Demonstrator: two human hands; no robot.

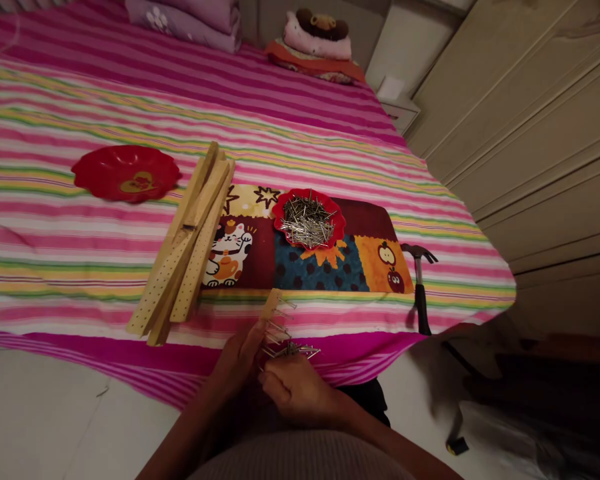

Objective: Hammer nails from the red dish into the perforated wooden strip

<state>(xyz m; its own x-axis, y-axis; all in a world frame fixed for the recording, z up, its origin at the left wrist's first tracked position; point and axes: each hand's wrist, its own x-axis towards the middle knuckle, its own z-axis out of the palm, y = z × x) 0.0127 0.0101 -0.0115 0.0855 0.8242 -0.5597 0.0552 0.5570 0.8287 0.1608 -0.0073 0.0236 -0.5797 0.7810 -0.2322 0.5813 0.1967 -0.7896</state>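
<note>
We look down at a bed spread with a striped cloth (pixel 65 247) in pink, white, yellow and green. Across its middle lies a patchwork mat (pixel 253 257), printed with a waving cat and smiling apples. To the mat's left, a bundle of wooden strips (pixel 200 220), dotted with small holes, slants from far right to near left, overlapping the mat's edge. Beyond the bundle's left side we find a red scalloped plate (pixel 100 173). On the mat sits a smaller red bowl (pixel 338 235), heaped with nails (pixel 307 223). At the mat's right end rests a hammer (pixel 420 293), head away from us, black handle toward us.

At the near edge, our left hand (pixel 245 347) grips a single wooden strip (pixel 271 305). Its long axis runs away from us, the far end leaning slightly right toward the mat (our hands hide its near end). Several nails stand out from its right side, pointing rightward, across its length. Our right hand (pixel 300 387) is curled in a fist just beside it, around a bunch of nails (pixel 300 349) that fans out above the knuckles.
</note>
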